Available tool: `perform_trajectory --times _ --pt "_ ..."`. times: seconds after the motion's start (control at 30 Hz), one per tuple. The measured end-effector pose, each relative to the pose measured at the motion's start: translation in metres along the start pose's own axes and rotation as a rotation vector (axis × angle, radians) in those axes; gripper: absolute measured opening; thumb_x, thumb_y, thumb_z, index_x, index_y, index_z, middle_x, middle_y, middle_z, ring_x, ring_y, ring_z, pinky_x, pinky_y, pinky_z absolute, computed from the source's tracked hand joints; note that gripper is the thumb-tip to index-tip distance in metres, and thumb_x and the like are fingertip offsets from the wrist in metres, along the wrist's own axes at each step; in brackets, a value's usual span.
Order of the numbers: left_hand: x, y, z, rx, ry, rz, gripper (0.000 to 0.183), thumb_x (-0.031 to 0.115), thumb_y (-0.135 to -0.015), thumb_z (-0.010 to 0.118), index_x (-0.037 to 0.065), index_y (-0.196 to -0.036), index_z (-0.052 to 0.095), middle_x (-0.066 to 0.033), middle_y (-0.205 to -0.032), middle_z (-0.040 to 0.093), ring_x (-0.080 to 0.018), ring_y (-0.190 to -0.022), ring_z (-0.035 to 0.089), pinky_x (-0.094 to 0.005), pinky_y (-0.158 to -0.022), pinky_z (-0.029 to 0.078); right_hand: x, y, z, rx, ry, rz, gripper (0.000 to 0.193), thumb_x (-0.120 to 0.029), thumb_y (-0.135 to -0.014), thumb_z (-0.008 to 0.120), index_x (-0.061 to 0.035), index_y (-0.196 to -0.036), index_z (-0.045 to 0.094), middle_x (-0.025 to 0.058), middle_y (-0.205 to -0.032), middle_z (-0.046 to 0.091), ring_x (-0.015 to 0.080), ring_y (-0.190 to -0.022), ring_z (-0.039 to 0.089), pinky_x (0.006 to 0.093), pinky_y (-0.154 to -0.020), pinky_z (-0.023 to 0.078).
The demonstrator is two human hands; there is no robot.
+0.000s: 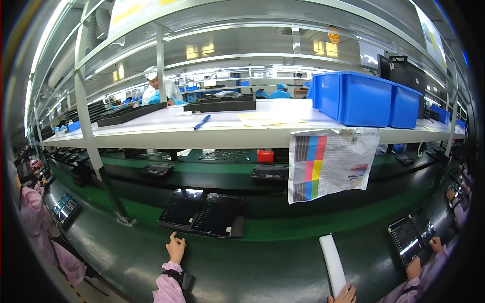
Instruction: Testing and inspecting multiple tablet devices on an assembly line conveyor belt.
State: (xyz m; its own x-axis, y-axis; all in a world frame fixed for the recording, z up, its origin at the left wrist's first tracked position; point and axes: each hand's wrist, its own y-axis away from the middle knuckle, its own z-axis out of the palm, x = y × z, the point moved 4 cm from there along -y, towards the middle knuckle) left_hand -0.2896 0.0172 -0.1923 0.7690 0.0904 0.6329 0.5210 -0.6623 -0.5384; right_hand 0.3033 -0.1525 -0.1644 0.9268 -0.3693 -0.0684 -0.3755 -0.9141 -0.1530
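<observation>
Apparently placed for easy reach, two dark panels [217, 214] lie on the counter [262, 270] just beyond the left hand [176, 249], its grip empty and loosely parted, while the right hand [345, 295], grip impossible to tell, meets a white bar [332, 262], perhaps steadying it.

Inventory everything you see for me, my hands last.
Black panels: two, black, bench left of centre
Other panels: several, black, bench ends
White bar: one, white, bench right of centre
Red box: one, red, below shelf
Bench: one, green, across foreground
Shelf: one, white, above bench
Blue bins: two, blue, shelf right
Trays: several, black, shelf left
Pen: one, blue, on shelf
Printed sheet: one, multicoloured, shelf edge
Co-workers: several, pink, white or blue clothing, around
Left hand: one, bare, near black panels
Right hand: one, bare, at white bar's lower end
</observation>
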Motion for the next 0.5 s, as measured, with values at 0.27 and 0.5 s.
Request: perform_trajectory --times 0.27,0.5 --pt "0.219 0.036 -0.087 -0.551 0.755 0.073 0.016 0.006 -0.089 0.051 0.0 -0.099 0.063 -0.0035 -0.073 0.061 -0.0087 -0.065 0.054 -0.0222 -0.065 0.043 -0.013 -0.007 -0.018 0.0 0.01 -0.013 0.065 -0.038 -0.085 0.057 0.0051 -0.131 0.039 0.0251 -0.128 0.045 0.0374 -0.117 0.045 0.0454 -0.093 0.04" --pt "0.369 0.056 -0.201 -0.734 1.249 0.832 0.014 0.018 -0.087 0.054 0.005 -0.084 0.058 -0.0044 -0.067 0.059 -0.0189 -0.054 0.05 -0.0442 -0.07 0.038 -0.041 -0.002 -0.032 0.154 -0.052 -0.1 0.067 -0.032 -0.065 0.076 0.0025 -0.115 0.049 0.0145 -0.091 0.05 0.0313 -0.085 0.051 0.0415 -0.067 0.045"
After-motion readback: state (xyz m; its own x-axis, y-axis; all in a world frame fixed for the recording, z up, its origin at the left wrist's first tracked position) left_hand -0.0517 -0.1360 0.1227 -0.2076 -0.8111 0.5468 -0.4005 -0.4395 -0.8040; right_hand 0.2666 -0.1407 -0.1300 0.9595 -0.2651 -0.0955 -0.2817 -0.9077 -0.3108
